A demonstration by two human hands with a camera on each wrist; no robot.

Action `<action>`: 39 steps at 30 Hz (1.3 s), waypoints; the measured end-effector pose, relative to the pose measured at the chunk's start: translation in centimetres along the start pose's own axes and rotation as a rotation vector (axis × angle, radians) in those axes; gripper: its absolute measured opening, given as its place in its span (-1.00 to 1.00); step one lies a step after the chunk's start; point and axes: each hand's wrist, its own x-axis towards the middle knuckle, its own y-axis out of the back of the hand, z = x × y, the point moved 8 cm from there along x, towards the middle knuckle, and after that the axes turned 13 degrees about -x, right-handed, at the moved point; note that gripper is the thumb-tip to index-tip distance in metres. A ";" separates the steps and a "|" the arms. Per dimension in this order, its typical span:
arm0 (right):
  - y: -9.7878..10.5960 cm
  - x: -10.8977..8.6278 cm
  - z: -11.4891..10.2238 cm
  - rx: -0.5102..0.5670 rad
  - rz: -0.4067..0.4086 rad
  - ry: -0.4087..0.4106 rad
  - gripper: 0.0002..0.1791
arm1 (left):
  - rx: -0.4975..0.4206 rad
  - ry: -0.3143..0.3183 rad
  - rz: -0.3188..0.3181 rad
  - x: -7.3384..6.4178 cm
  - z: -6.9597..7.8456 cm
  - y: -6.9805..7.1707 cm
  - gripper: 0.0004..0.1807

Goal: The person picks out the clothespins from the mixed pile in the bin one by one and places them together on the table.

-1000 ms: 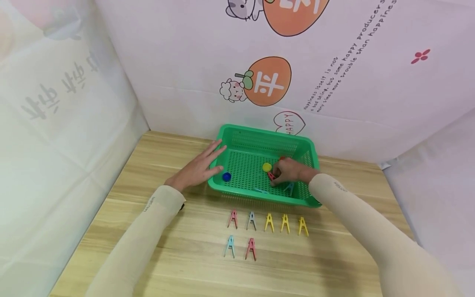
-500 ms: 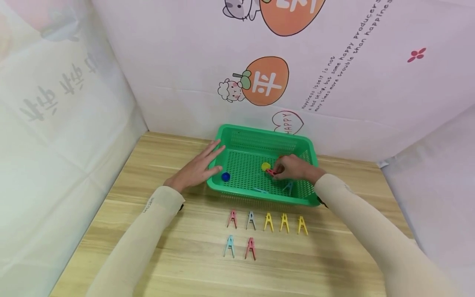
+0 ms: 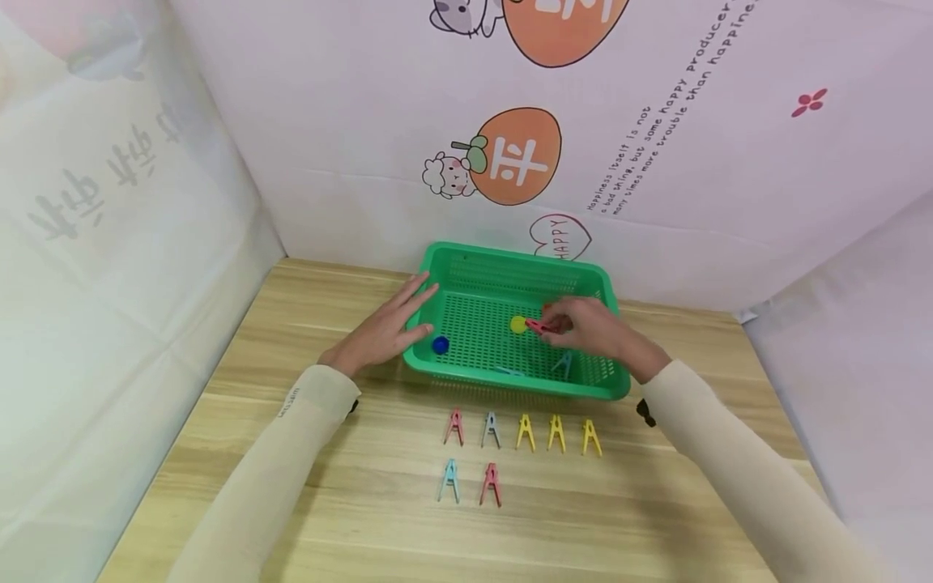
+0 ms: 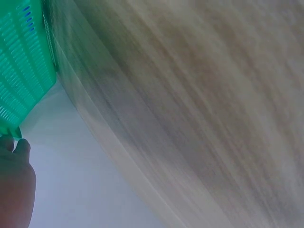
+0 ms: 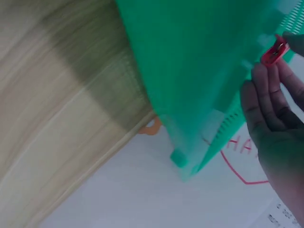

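Observation:
My right hand [image 3: 583, 325] pinches a red clothespin [image 3: 538, 326] between thumb and fingers, over the right part of the green basket [image 3: 513, 253]. In the right wrist view the clothespin [image 5: 274, 51] sits at the fingertips. My left hand [image 3: 382, 330] rests with fingers spread on the basket's left rim. In the left wrist view that hand [image 4: 14, 180] touches the basket edge. Inside the basket lie a yellow cap [image 3: 518, 325], a blue cap [image 3: 440, 345], and two blue clothespins, one [image 3: 563, 364] near the right and another [image 3: 509, 372] by the front wall. An orange-red thing [image 3: 548, 307] is partly hidden behind my right hand.
On the wooden table [image 3: 379, 518] in front of the basket, several clothespins lie in two rows, among them a yellow one [image 3: 556, 434], a grey-blue one [image 3: 491, 430] and a light blue one [image 3: 449, 481]. A printed white wall sheet [image 3: 350, 121] stands close behind the basket.
My right hand has lifted the red clothespin off the basket floor and drawn back slightly up and to the right. The left hand keeps its place on the rim.

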 end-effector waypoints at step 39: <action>-1.2 -16.5 -7.2 0.024 0.449 -0.175 -0.75 | -0.032 0.011 -0.003 0.1 -0.1 -0.1 -0.16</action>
